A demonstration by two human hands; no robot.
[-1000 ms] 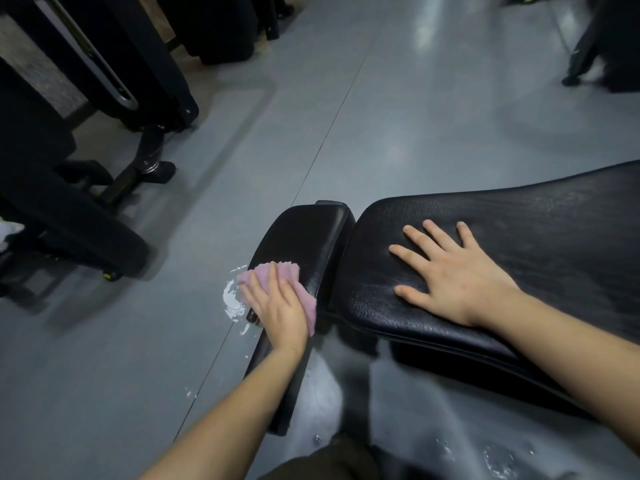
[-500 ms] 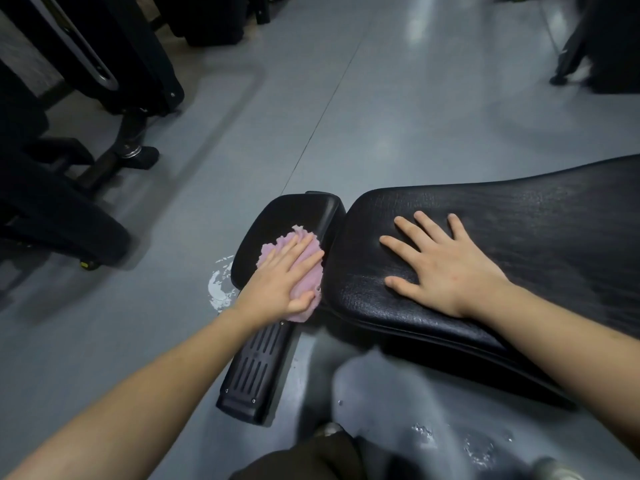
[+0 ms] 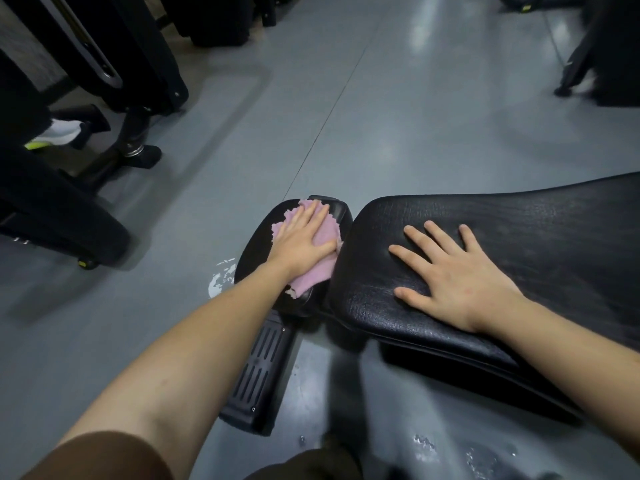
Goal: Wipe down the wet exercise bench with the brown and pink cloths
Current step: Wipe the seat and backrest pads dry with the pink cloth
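Left hand [image 3: 300, 241] flat, pressing pink cloth [image 3: 320, 268] on seat pad [image 3: 254, 251]; right hand [image 3: 460, 275] splayed on backrest [image 3: 519, 220]. Cloth limp, prob. bunches; keep palm centred.

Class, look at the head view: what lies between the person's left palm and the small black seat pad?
The pink cloth lies there, pressed flat onto the small seat pad by the left hand. The head view shows it.

Black bench [image 3: 519, 244]: pink cloth [image 3: 320, 251] on small pad, hands flat.
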